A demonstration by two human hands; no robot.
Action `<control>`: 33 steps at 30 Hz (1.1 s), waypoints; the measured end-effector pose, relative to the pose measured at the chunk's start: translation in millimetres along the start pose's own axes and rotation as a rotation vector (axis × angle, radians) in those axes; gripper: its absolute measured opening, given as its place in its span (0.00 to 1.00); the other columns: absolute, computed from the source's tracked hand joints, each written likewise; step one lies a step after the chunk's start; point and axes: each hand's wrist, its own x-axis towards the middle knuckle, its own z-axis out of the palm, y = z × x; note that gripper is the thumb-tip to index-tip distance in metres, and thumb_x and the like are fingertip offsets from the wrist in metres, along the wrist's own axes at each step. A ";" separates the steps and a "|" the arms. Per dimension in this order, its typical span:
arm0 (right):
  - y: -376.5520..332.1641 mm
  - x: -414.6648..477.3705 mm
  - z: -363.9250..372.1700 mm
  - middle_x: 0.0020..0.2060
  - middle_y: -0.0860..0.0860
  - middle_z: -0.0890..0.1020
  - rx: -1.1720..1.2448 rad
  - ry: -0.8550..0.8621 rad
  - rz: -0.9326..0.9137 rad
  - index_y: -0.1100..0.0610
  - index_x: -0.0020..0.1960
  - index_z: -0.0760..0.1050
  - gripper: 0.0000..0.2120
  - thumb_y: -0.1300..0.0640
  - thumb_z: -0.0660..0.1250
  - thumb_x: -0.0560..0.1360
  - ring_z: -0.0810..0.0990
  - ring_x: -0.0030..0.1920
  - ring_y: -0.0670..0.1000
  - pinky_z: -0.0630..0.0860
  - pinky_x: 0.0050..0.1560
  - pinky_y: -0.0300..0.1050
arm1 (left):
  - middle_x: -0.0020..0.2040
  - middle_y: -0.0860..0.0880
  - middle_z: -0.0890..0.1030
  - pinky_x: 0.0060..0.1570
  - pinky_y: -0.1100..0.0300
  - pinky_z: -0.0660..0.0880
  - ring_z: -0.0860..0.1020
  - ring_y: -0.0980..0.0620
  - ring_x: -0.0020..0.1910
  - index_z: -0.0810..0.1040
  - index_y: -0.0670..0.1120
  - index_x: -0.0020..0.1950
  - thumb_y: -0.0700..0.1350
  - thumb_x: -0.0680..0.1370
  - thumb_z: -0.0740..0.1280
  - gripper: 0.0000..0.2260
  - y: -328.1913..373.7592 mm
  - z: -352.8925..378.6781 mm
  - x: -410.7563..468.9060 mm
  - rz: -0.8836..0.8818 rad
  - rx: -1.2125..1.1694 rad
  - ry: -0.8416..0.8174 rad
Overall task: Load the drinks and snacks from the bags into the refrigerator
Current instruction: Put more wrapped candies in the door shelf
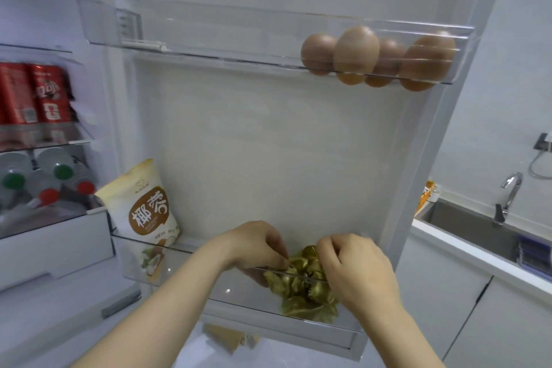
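Observation:
A pile of gold-wrapped snacks [304, 287] lies in the lower clear door bin [209, 287] of the open refrigerator. My left hand [257, 245] reaches over the bin's front wall and pinches the gold wrappers from the left. My right hand [355, 266] grips the same pile from the right, fingers curled over its top. A white and brown snack pouch [146, 206] stands upright at the left end of the same bin.
The upper door bin [209, 39] holds several brown eggs [355, 54] at its right end. Red cans [35, 92] and bottles with green and red caps [47, 182] fill the fridge shelves at left. A sink [466, 227] with a faucet [507, 197] sits at right.

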 end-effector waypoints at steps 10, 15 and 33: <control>-0.5 -1.7 1.1 0.21 0.52 0.69 -0.167 0.107 0.070 0.59 0.27 0.67 0.28 0.41 0.52 0.77 0.68 0.25 0.50 0.63 0.28 0.41 | 0.52 0.50 0.82 0.49 0.58 0.79 0.80 0.52 0.49 0.81 0.50 0.56 0.46 0.77 0.66 0.09 -3.2 0.0 3.3 0.160 0.156 0.072; 13.2 -3.4 -4.1 0.26 0.54 0.75 -0.181 0.131 -0.017 0.60 0.30 0.71 0.24 0.43 0.57 0.76 0.74 0.30 0.52 0.71 0.31 0.44 | 0.53 0.53 0.80 0.53 0.61 0.76 0.78 0.55 0.52 0.80 0.51 0.56 0.47 0.76 0.67 0.10 -7.6 1.8 5.7 0.226 0.218 0.244; 4.1 -63.3 -34.3 0.30 0.40 0.76 -0.103 0.221 0.055 0.47 0.34 0.74 0.10 0.48 0.66 0.74 0.74 0.33 0.41 0.66 0.32 0.35 | 0.46 0.59 0.82 0.51 0.63 0.76 0.78 0.65 0.46 0.81 0.52 0.50 0.43 0.74 0.68 0.07 1.3 27.3 -32.1 0.678 0.028 0.305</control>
